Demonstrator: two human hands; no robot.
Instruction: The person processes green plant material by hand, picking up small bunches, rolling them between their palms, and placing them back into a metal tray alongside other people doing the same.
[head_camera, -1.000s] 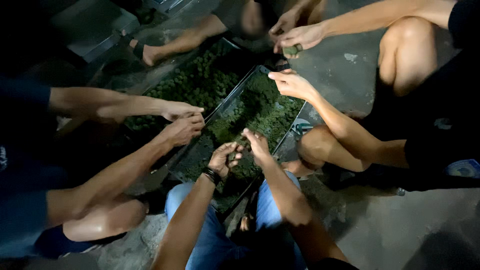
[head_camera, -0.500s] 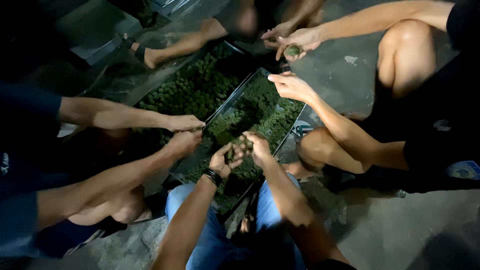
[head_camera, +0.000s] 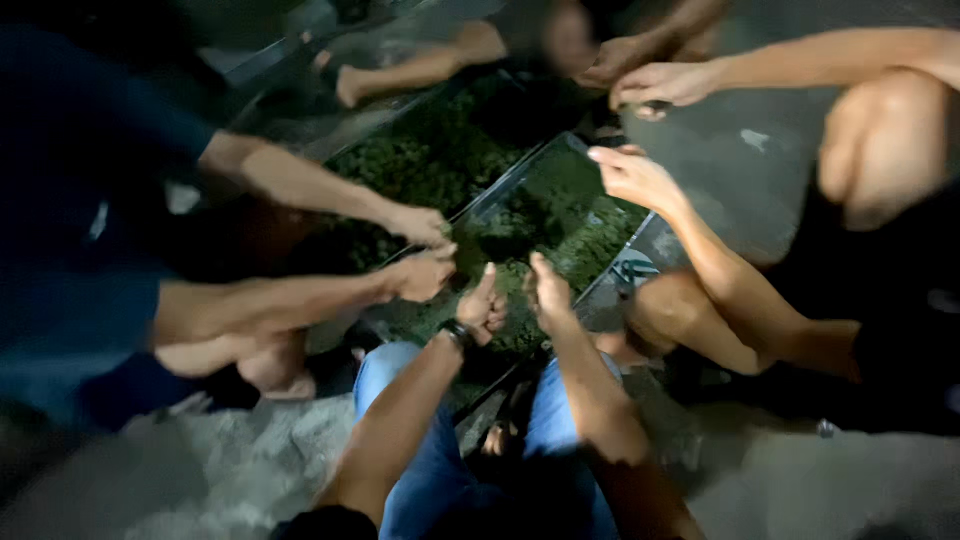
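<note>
My left hand (head_camera: 483, 308), a dark band on its wrist, is curled into a fist with the thumb up, just above the near end of a dark tray (head_camera: 522, 170) filled with green plant matter (head_camera: 570, 220). My right hand (head_camera: 548, 290) is a little apart from it to the right, fingers bent down toward the greens. Motion blur hides whether either hand holds a piece. My knees in blue jeans (head_camera: 400, 370) sit below the tray.
Other people crouch around. Two hands from the left (head_camera: 422, 250) meet at the tray's left rim, and one hand from the right (head_camera: 632, 175) reaches over its far end. A second tray of greens (head_camera: 425, 160) lies beyond. More hands (head_camera: 655, 85) work at the top. The ground is grey concrete.
My two hands were pressed together over a small dark clump; now they have parted slightly, with the left thumb raised. The view has shifted closer and blurred.
</note>
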